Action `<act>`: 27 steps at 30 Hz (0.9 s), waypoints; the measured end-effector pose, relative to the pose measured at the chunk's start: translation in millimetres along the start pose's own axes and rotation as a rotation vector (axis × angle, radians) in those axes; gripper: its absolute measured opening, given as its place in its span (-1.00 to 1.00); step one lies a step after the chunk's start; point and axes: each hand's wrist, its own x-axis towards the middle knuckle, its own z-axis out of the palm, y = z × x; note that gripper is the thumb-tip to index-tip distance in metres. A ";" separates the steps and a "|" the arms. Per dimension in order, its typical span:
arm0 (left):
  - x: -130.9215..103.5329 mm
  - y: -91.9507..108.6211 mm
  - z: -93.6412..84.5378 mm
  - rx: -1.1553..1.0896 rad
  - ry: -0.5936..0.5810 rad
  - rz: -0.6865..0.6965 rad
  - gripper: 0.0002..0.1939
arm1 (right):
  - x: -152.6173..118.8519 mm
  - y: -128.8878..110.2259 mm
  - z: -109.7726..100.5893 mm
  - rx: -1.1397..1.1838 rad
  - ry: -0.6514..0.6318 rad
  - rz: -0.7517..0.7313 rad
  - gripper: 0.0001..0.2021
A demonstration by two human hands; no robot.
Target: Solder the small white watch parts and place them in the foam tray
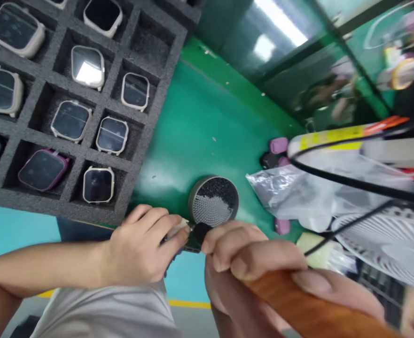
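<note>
Two hands are meeting over a small part.
The left hand (139, 249) is pinching a pale piece (178, 230); the right hand (242, 253), fingers curled around a brown handle (308, 310), is touching it, round tin (214, 201) at twelve o'clock.

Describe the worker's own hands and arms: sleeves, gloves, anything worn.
Both hands are bare: no gloves, rings or finger cots show on the left hand or the right hand. The left forearm is uncovered, with no watch or wrist strap. A light grey garment lies below the arms.
</note>
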 end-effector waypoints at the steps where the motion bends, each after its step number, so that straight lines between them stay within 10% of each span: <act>1: -1.0 -0.7 -0.9 0.006 -0.023 0.004 -0.73 | -2.5 2.1 2.8 0.042 0.094 -0.063 -0.77; 8: -3.7 -5.8 -13.8 -0.011 -0.229 0.087 -0.44 | 3.3 -0.5 5.8 0.091 0.287 -0.113 -0.60; 18: 0.5 -4.2 -14.8 -0.036 -0.151 0.042 -0.51 | 6.1 9.4 6.9 0.125 0.248 -0.113 -0.28; 27: -1.2 -4.2 -10.7 -0.061 -0.151 0.040 -0.77 | -21.4 9.4 -5.5 0.039 0.301 -0.166 -0.69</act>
